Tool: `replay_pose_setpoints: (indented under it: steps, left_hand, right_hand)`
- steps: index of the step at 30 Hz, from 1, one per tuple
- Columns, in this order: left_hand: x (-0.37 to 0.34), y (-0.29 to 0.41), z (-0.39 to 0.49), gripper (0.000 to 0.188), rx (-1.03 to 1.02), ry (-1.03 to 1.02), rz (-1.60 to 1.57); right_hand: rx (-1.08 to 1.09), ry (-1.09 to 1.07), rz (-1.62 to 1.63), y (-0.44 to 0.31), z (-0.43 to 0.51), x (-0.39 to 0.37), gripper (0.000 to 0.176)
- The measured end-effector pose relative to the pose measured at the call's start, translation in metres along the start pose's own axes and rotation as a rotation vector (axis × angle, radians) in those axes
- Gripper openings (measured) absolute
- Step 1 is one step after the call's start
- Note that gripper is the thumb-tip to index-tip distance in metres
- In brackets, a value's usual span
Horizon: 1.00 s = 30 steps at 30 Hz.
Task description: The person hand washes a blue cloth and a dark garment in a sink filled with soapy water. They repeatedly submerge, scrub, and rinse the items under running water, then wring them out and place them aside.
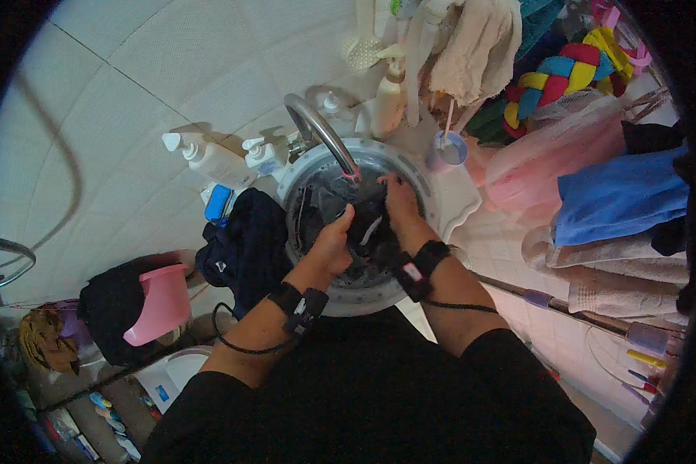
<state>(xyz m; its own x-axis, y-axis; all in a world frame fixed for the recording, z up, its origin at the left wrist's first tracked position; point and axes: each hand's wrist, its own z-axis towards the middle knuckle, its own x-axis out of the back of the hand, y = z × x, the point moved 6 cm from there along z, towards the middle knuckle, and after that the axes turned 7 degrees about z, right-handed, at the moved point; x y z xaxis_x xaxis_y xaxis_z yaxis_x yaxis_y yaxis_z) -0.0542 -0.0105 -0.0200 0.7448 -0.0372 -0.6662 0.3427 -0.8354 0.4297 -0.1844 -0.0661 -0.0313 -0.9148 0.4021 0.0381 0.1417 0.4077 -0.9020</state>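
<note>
A round plastic basin (377,303) stands beneath a curved metal faucet (325,130), with dark wet cloth (359,232) in the water inside it. My left hand (333,240) grips the left part of the cloth, its thumb on top. On the basin's right side my right hand (400,197) holds the cloth near its far edge, the fingers partly hidden. The faucet's mouth is just beyond and between my hands. Both wrists carry black straps with cables. A dark navy garment (249,243) lies bunched against the basin's left side.
White pump bottles (217,162) and a blue brush or sponge (217,203) stand left of the faucet. A lotion bottle (388,98) and a cup (448,152) are behind at right. Towels (620,197) hang on the right; a pink plastic container (165,301) is at left.
</note>
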Motion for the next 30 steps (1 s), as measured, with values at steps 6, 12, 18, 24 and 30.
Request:
replay_pose_setpoints:
  steps: [6,12,18,24,30]
  left_hand:
    - [0.004,0.027,0.006,0.043,-0.141,-0.216,-0.274]
    - [0.022,-0.020,0.026,0.038,-0.057,0.178,-0.147]
    - [0.053,-0.011,0.032,0.036,-0.211,-0.152,0.280]
    - [0.038,-0.010,0.020,0.037,-0.369,0.153,0.799]
    - [-0.021,0.010,0.006,0.043,-0.251,-0.695,-0.345]
  right_hand:
    - [0.769,-0.341,-0.304,-0.034,-0.080,-0.055,0.023]
    - [0.246,-0.104,-0.600,-0.016,-0.048,-0.039,0.038]
    - [0.417,-0.396,-0.619,-0.006,-0.079,-0.063,0.037]
    - [0.277,-0.115,-0.610,-0.021,-0.054,-0.039,0.035]
    - [0.421,-0.391,-0.743,-0.017,-0.087,-0.061,0.033]
